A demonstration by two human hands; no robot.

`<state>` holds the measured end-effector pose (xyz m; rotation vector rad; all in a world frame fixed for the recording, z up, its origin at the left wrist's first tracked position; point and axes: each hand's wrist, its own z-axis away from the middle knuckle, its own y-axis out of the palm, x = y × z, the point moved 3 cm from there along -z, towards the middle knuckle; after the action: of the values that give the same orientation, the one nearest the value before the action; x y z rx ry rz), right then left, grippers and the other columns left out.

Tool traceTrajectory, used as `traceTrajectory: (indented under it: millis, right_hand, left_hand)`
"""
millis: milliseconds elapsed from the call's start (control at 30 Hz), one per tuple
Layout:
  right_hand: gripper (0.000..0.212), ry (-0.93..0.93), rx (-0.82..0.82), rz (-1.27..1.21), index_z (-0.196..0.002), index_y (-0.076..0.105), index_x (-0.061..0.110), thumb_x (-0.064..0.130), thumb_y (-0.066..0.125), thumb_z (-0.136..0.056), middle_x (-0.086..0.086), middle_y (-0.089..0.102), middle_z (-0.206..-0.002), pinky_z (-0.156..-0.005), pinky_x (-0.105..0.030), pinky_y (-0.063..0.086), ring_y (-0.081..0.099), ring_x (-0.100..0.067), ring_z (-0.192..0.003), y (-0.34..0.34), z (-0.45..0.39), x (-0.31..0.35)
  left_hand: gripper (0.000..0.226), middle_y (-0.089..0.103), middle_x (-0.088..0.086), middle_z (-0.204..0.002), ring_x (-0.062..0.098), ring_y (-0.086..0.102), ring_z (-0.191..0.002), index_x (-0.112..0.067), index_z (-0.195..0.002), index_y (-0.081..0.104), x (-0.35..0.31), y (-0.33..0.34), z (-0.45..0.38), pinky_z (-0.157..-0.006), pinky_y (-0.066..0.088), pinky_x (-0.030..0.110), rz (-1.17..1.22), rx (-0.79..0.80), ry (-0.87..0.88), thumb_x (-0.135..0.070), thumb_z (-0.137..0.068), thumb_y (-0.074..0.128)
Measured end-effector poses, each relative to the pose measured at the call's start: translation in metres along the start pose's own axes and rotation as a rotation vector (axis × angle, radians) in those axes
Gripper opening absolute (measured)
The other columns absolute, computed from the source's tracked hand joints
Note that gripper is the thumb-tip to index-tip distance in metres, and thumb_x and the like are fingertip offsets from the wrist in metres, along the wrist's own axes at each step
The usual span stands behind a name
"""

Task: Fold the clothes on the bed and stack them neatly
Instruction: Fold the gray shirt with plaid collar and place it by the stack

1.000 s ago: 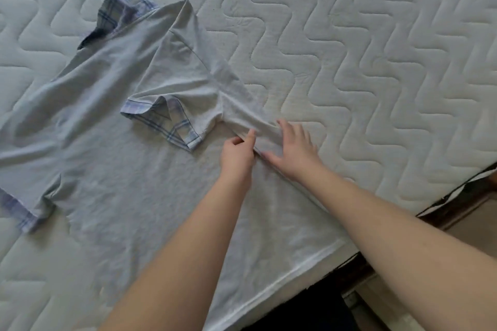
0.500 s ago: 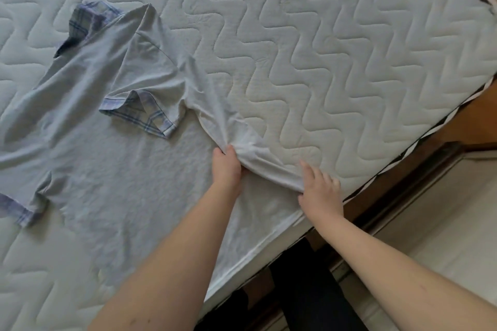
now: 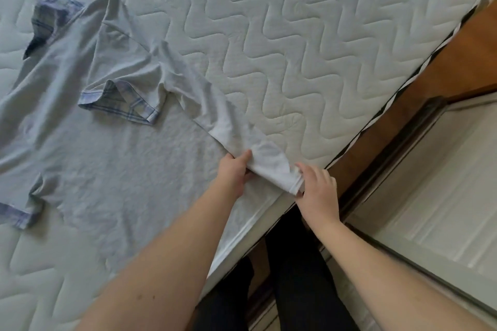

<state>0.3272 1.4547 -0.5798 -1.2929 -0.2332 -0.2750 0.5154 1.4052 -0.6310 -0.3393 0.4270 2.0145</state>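
Head camera: I see the grey polo shirt [image 3: 113,164] lying flat on the mattress [image 3: 309,48]. My left hand [image 3: 234,172] pinches its folded side edge and my right hand [image 3: 317,191] grips the hem corner, probably to keep the fold straight.

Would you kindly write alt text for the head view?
Both hands grip the folded side of a grey shirt near its hem: left hand, right hand. The shirt lies on a quilted mattress, one plaid-cuffed sleeve folded inward.
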Motion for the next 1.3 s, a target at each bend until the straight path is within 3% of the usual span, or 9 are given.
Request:
traceTrajectory:
  millis: [200,333,433,500,633,767,967,1067,1300]
  right_hand:
    - [0.051,0.098,0.195,-0.137,-0.137,0.048,0.02,0.01,0.057,-0.087,-0.002,0.053,-0.131,-0.097,-0.036,0.038,0.049,-0.025,-0.12,0.019,-0.026,-0.006]
    - [0.025,0.134,0.239,-0.161,-0.103,0.055,0.021,0.004,0.048,-0.087,-0.003,0.06,-0.102,-0.068,-0.032,0.033,0.054,-0.025,-0.092,0.025,-0.036,-0.015]
    - [0.013,0.204,0.283,-0.147,-0.089,0.044,0.024,0.012,0.046,-0.091,0.001,0.056,-0.08,-0.053,-0.034,0.028,0.05,-0.024,-0.071,0.026,-0.033,-0.027]
    - [0.013,0.243,0.282,-0.17,-0.089,0.044,0.024,0.012,0.048,-0.091,0.002,0.055,-0.075,-0.05,-0.032,0.03,0.05,-0.022,-0.068,0.025,-0.029,-0.035]
    - [0.011,0.373,0.26,-0.268,-0.09,0.049,0.022,0.013,0.055,-0.089,0.001,0.059,-0.076,-0.05,-0.029,0.038,0.055,-0.016,-0.068,0.028,-0.026,-0.042]
    - [0.008,0.642,0.261,-0.412,-0.085,0.055,0.021,0.024,0.06,-0.091,0.0,0.066,-0.08,-0.053,-0.028,0.05,0.066,-0.013,-0.058,0.033,-0.019,-0.043]
    - [0.042,1.081,0.312,-1.035,-0.115,0.062,0.011,0.036,0.034,-0.098,-0.01,0.072,-0.101,-0.067,-0.032,0.051,0.07,-0.025,-0.088,0.053,0.016,-0.021]
    - [0.046,1.009,0.319,-1.025,-0.111,0.061,0.02,0.059,0.045,-0.093,0.003,0.069,-0.101,-0.069,-0.032,0.051,0.067,-0.018,-0.091,0.054,0.022,-0.012]
    - [0.024,0.88,0.262,-0.758,-0.098,0.064,0.014,0.037,0.065,-0.092,-0.002,0.069,-0.076,-0.078,-0.041,0.057,0.067,-0.016,-0.07,0.055,0.019,-0.013]
  left_hand:
    - [0.021,0.07,0.0,-0.107,0.018,0.069,-0.095,-0.015,-0.115,0.061,0.008,-0.015,0.003,-0.065,0.059,0.027,-0.028,-0.068,0.062,-0.028,-0.101,0.053]
    - [0.021,0.068,0.006,-0.108,0.021,0.067,-0.1,-0.014,-0.1,0.061,0.016,-0.015,0.0,-0.086,0.057,0.036,0.006,-0.162,0.101,-0.034,-0.099,0.055]
    - [0.01,0.071,0.004,-0.103,0.019,0.069,-0.093,-0.016,-0.098,0.064,0.024,-0.012,-0.003,-0.082,0.059,0.035,-0.028,-0.157,0.133,-0.026,-0.095,0.063]
    - [0.003,0.071,0.004,-0.096,0.022,0.07,-0.088,-0.019,-0.09,0.065,0.024,-0.011,-0.005,-0.076,0.06,0.037,-0.148,-0.189,0.15,-0.02,-0.093,0.065]
    - [0.031,0.069,0.009,-0.076,0.031,0.07,-0.076,-0.01,-0.072,0.061,0.006,-0.016,-0.008,-0.074,0.06,0.046,-0.452,-0.351,0.189,-0.036,-0.09,0.06]
    - [0.022,0.069,0.002,-0.082,0.02,0.071,-0.073,-0.011,-0.086,0.065,-0.016,-0.027,-0.011,-0.074,0.061,0.037,-0.354,-0.332,0.267,-0.032,-0.09,0.066]
    - [0.006,0.071,0.006,-0.092,0.017,0.073,-0.08,-0.01,-0.096,0.064,-0.041,-0.037,-0.011,-0.066,0.059,0.024,-0.122,-0.198,0.258,-0.015,-0.093,0.066]
    - [0.004,0.067,0.008,-0.089,0.016,0.07,-0.073,-0.009,-0.09,0.062,-0.042,-0.039,-0.013,-0.063,0.059,0.024,-0.161,-0.224,0.242,-0.008,-0.094,0.062]
    - [0.01,0.063,0.006,-0.082,0.015,0.066,-0.065,-0.013,-0.084,0.057,-0.05,-0.049,-0.015,-0.055,0.057,0.022,-0.288,-0.315,0.292,-0.008,-0.093,0.058]
